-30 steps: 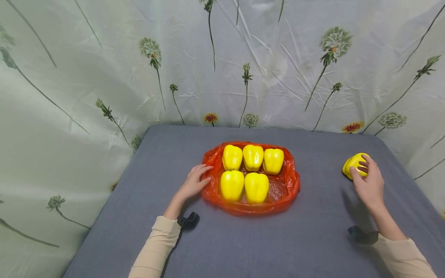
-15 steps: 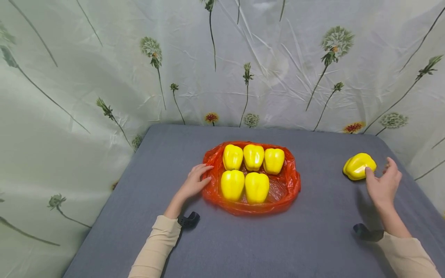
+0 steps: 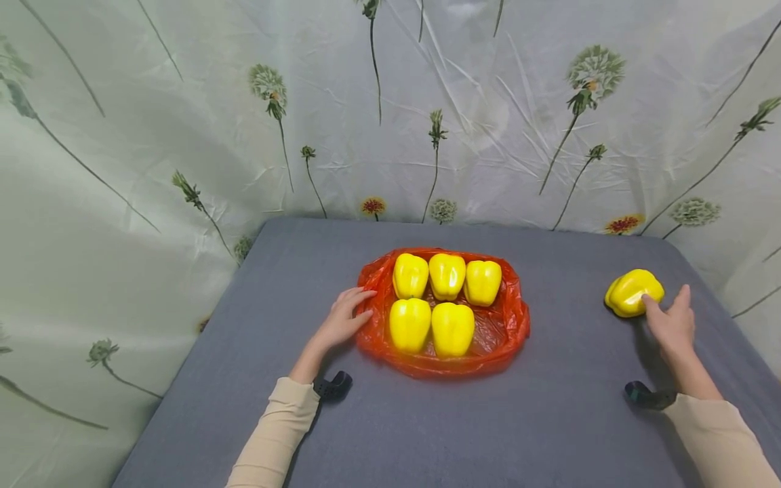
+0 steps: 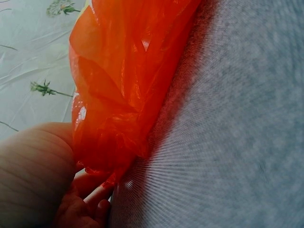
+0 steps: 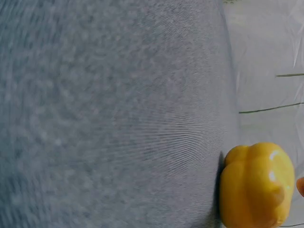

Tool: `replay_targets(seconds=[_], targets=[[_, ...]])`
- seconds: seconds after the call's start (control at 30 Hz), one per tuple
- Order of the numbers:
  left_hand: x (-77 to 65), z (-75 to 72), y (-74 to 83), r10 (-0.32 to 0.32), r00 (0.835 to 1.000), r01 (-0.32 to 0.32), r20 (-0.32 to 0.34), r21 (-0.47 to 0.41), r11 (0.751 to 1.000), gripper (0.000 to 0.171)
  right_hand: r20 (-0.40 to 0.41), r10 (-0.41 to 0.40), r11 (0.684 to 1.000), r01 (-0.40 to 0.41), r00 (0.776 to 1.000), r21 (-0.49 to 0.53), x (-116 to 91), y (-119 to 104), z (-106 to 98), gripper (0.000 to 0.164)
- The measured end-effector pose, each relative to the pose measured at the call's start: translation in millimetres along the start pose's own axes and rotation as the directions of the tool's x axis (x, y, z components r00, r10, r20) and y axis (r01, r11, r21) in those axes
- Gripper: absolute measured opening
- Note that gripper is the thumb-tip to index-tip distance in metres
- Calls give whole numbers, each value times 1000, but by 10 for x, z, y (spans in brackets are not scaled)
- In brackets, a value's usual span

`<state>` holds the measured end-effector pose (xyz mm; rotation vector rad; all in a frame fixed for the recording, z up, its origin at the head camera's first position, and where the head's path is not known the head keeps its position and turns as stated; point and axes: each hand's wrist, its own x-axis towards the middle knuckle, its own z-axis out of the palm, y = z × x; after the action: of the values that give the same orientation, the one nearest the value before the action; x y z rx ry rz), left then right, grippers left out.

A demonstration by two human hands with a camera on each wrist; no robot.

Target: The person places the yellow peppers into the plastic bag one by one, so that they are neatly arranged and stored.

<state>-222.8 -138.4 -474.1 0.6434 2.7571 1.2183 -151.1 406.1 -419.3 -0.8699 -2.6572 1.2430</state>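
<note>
Near the table's right side lies a yellow bell pepper [image 3: 634,293] on its side. My right hand [image 3: 672,325] is just right of it with fingers extended, holding nothing. Its thumb overlaps the pepper's near edge in the head view. In the right wrist view a fingertip [image 5: 300,186] shows slightly apart from the same pepper [image 5: 256,187]. My left hand [image 3: 342,318] holds the left rim of an open red plastic bag [image 3: 515,332]. The left wrist view has the bag's wall [image 4: 118,85] hiding part of the fingers [image 4: 85,209]. Several yellow bell peppers [image 3: 453,330] stand inside the bag in two rows.
Grey cloth covers the table [image 3: 549,420]. A pale curtain [image 3: 488,122] with printed dandelions hangs behind it and along the left. Dark wrist bands [image 3: 334,386] sit on both wrists, below cream sleeves.
My right hand has moved from over the lone pepper to its right side, uncovering it. The pepper stays in place. My left hand and the bag look unchanged.
</note>
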Motion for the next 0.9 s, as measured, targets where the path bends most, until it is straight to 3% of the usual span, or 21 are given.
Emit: replay_targets(seconds=[0.23, 0.67, 0.9], targets=[[6, -3, 12, -2, 1000, 2, -2, 6, 1000, 44, 42, -11, 1000, 11, 999, -11, 69, 22, 41, 79], [0, 4, 3, -10, 1000, 10, -6, 4, 1000, 44, 23, 4, 1000, -5, 1000, 30, 180, -57, 117, 78], [7, 8, -13, 4, 1000, -4, -10, 16, 1000, 44, 57, -103, 995, 102, 993, 21, 201, -51, 130, 74]])
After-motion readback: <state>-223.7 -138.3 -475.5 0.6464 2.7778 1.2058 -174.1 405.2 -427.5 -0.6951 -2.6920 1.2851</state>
